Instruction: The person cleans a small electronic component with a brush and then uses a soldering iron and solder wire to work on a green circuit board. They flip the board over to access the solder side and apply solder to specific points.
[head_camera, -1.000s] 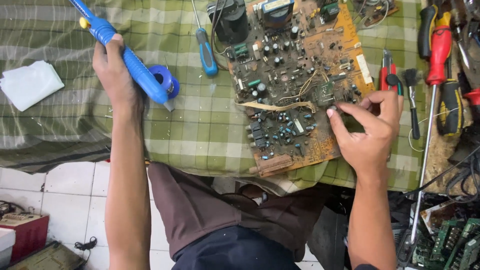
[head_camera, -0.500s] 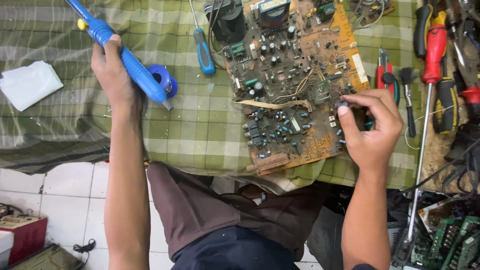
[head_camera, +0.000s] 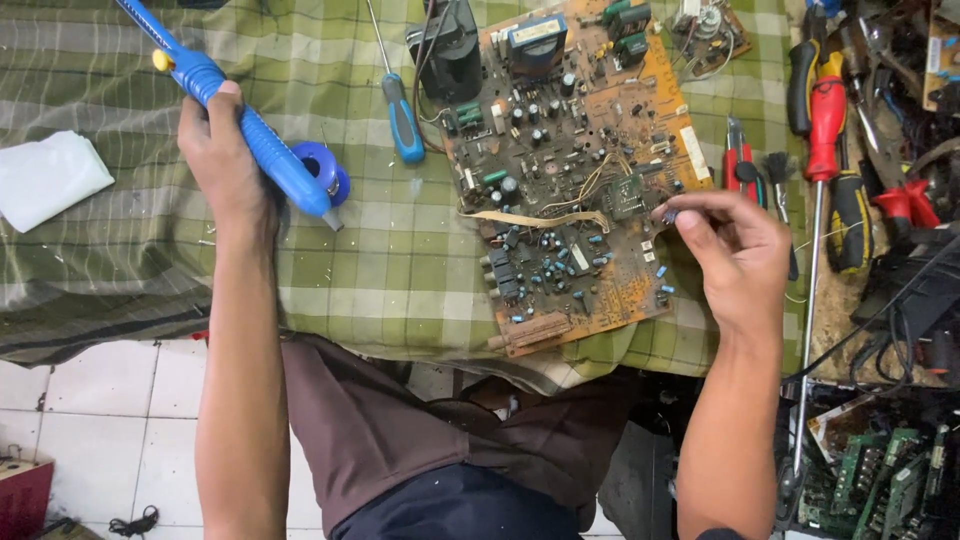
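A work surface (head_camera: 150, 120) draped in green plaid cloth carries an orange-brown circuit board (head_camera: 570, 170), dense with capacitors and coils, lying flat at its middle and reaching almost to the near edge. To the board's right lie a red-handled long screwdriver (head_camera: 822, 120) and small red pliers (head_camera: 738, 160); a blue-handled screwdriver (head_camera: 404, 118) rests just beside the board's left edge, and a folded white cloth (head_camera: 45, 178) sits well apart at far left.

The left hand (head_camera: 222, 155) is closed around a blue soldering iron (head_camera: 250, 140), its tip angled down toward the cloth beside a blue spool of solder (head_camera: 322, 168), away from the board. The right hand (head_camera: 735, 250) hovers over the board's right edge, thumb and forefinger pinched on a small dark component (head_camera: 668, 214); whether that part is free or seated in the board cannot be told.

Judged from this, the step goes best with the pinch kept light and square to the board so the leads stay straight, the hot tip held clear of cloth and solder spool, and the iron brought in only once the part sits steady.
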